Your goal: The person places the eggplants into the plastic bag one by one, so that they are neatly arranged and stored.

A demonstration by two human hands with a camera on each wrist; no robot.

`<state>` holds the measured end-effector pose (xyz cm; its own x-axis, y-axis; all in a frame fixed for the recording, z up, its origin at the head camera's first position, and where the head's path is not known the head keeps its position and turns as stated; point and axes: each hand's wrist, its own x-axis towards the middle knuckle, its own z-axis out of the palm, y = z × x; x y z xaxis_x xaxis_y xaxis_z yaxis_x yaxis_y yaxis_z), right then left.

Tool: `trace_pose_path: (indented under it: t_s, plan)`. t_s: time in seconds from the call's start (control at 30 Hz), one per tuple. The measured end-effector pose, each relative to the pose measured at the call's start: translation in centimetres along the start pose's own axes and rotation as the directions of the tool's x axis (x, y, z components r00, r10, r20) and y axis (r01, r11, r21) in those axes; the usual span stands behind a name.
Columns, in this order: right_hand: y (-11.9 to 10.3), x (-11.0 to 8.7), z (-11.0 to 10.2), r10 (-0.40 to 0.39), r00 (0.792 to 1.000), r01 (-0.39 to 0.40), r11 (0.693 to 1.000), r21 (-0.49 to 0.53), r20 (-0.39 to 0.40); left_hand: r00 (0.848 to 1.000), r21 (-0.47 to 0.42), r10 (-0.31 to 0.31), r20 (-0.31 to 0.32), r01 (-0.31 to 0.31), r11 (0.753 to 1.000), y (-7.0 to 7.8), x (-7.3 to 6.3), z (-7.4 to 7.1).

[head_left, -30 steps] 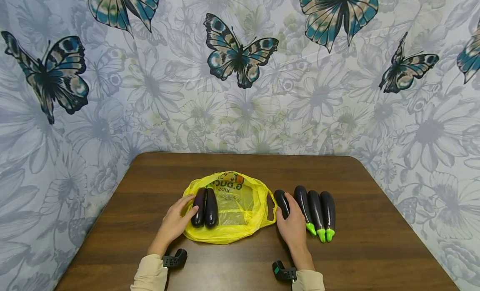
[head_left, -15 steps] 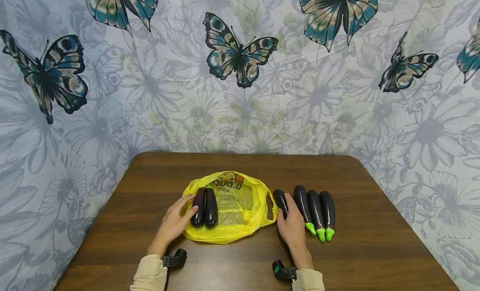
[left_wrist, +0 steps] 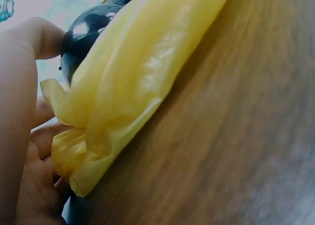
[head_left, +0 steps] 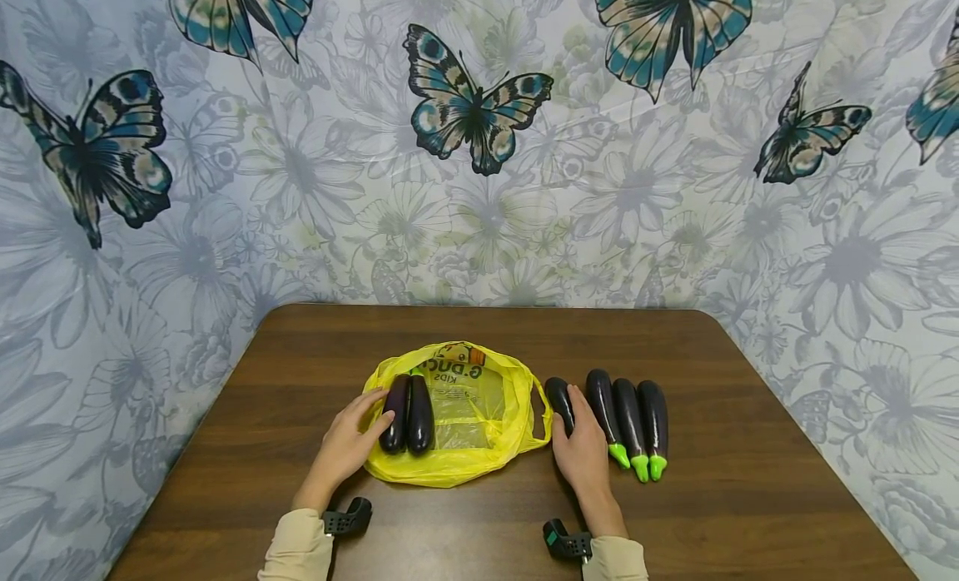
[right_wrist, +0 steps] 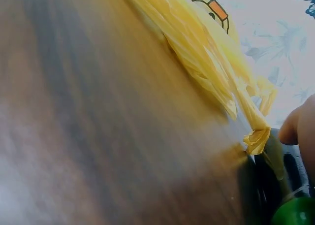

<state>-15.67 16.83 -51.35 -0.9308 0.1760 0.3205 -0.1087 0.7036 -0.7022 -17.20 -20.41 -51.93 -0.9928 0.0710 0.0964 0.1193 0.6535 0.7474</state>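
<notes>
A yellow plastic bag (head_left: 449,471) lies spread with its mouth facing up. Two dark purple eggplants sit side by side at its left: a left one (head_left: 395,416) and a right one (head_left: 420,416). My left hand (head_left: 348,439) holds the left one, thumb on its near end (left_wrist: 83,35) and fingers at its outer side, by the bag's wall (left_wrist: 138,77). Beyond the bag's right handle, my right hand (head_left: 583,452) grips another eggplant (head_left: 559,402), whose lower part the hand hides. In the right wrist view, the thumb (right_wrist: 293,129) is beside the bag's handle (right_wrist: 257,140).
Three more eggplants (head_left: 632,419) lie in a row right of my right hand, green stem ends towards me. Everything rests on a brown wooden table (head_left: 749,481). Behind it hangs a butterfly-patterned cloth (head_left: 479,240).
Both hands keep their places, and the eggplants and bag stay where they were. The head view has shifted very slightly.
</notes>
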Motion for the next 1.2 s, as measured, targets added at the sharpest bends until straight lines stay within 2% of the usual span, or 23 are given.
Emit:
trace_pose_path:
  t_s: [0.5,1.2]
  plan:
    - [-0.33,0.12,-0.21,0.043,0.999,-0.044,0.999,0.016,0.019,1.0,0.002,-0.018,0.008,0.018,1.0,0.03,-0.09,-0.23]
    - [-0.97,0.09,-0.68,0.016,0.999,-0.016,1.0,0.011,-0.047,1.0,0.006,0.001,0.002,-0.001,1.0,0.25,0.0,-0.25]
